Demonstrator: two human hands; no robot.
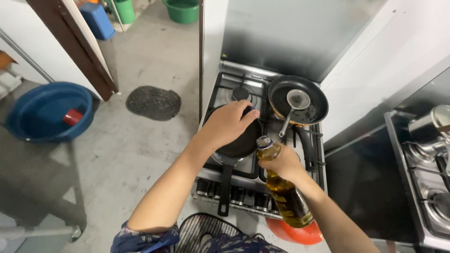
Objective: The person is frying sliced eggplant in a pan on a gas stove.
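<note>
The right hand point(284, 164) wraps closed around the neck of an oil bottle point(285, 189) at lower centre of the frame, holding it tilted so its open mouth points up and left toward the near pan point(241, 140). The left hand point(228, 122) hovers over that pan at centre, fingers curled and pinching a small dark thing, probably the bottle's cap, though too little of it shows to be sure.

The bottle is held high on its neck with the heavy, half-full body hanging below and outside the stove's point(262, 187) front edge. I judge that a slick grip could let it slide or swing, and oil would land on the knobs or the floor point(140, 140) rather than in the pan. Tipped too fast, it could flood the pan or splash onto the burner grate. The pan's handle point(226, 187) sticks out past the stove front, just beside the left forearm, so a bump there could turn the pan. The cap, held over the pan, could drop in.

Both arms reach forward from the bottom of the frame, the left one angling up to the pan with the wrist bent down, the right one shorter, elbow low, wrist cocked inward. A second pan point(300, 100) with a small ladle in it sits on the far right burner.
</note>
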